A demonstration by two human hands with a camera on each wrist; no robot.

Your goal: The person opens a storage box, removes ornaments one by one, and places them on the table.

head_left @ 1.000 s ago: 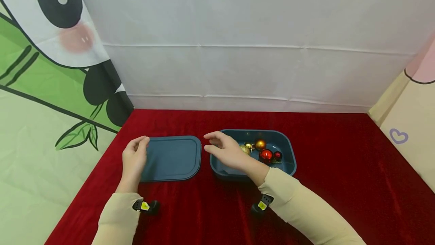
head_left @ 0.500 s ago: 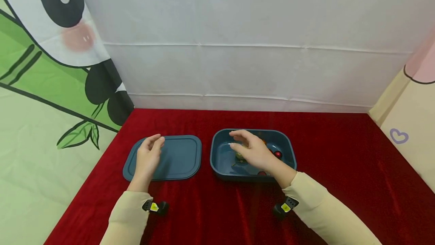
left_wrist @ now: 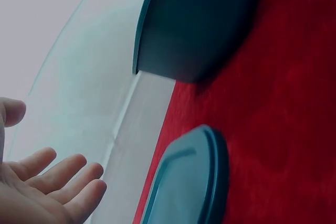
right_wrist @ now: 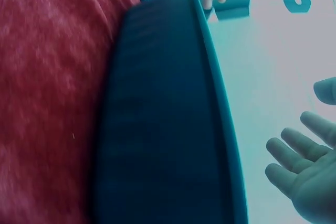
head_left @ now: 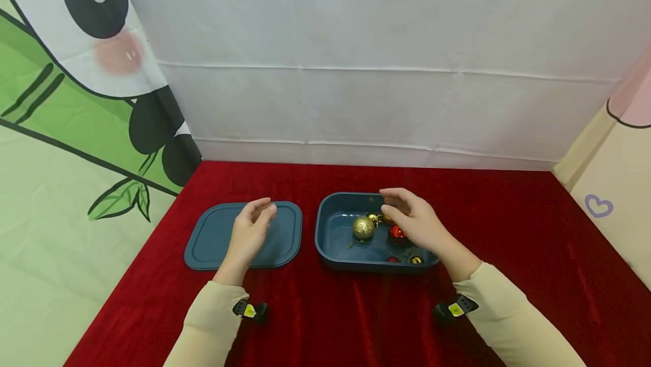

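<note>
A blue rectangular box point(head_left: 335, 252) stands on the table with several small Christmas baubles in it. Among them are a glittery gold bauble point(head_left: 363, 228) and a shiny red bauble point(head_left: 396, 232). Over the box's right part hovers my right hand point(head_left: 419, 223), holding nothing, its fingers relaxed; it hides some of the contents. To the left of the box lies a flat blue lid point(head_left: 211, 237). My left hand point(head_left: 249, 234) is above the lid's middle with loosely bent fingers and nothing in it. In the left wrist view those fingers point(left_wrist: 58, 174) are spread apart.
A red velvet cloth point(head_left: 315, 322) covers the table. Behind it hangs a white sheet point(head_left: 325, 101). A narrow strip of cloth separates lid and box. Each wrist wears a strap with a small black camera.
Both hands have moved to the right, the right one from the box's left end across to its right part, the left one from the lid's left edge to over its middle. Baubles came into view.
</note>
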